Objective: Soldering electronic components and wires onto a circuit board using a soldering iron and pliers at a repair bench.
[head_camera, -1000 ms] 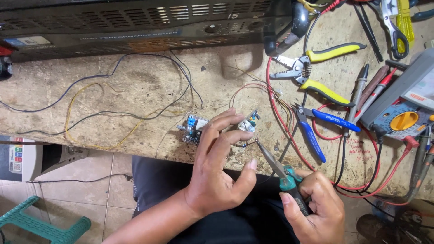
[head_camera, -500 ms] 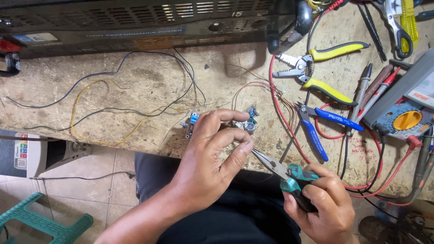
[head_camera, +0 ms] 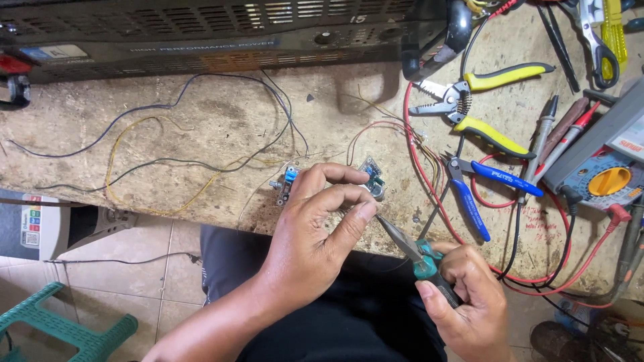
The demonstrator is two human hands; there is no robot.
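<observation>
My left hand (head_camera: 315, 234) pinches a small circuit board (head_camera: 371, 178) with a round metal part at the front edge of the worn workbench (head_camera: 201, 121). A second small board with a blue part (head_camera: 288, 182) peeks out just left of my fingers. My right hand (head_camera: 466, 302) grips the teal handles of needle-nose pliers (head_camera: 409, 247), whose thin tips point up-left and reach the board under my left forefinger. Thin red, yellow and dark wires (head_camera: 168, 161) run from the boards across the bench.
A black amplifier case (head_camera: 221, 33) lines the back. Yellow-handled wire strippers (head_camera: 469, 107), blue-handled pliers (head_camera: 476, 194), screwdrivers (head_camera: 547, 134), scissors (head_camera: 597, 40) and a multimeter with a yellow dial (head_camera: 604, 174) and red leads lie at the right. A green plastic stool (head_camera: 60, 328) stands on the tiled floor.
My left hand has closed more tightly over the board and shifted slightly. The pliers' tips have moved up to the board. The view has drifted a little.
</observation>
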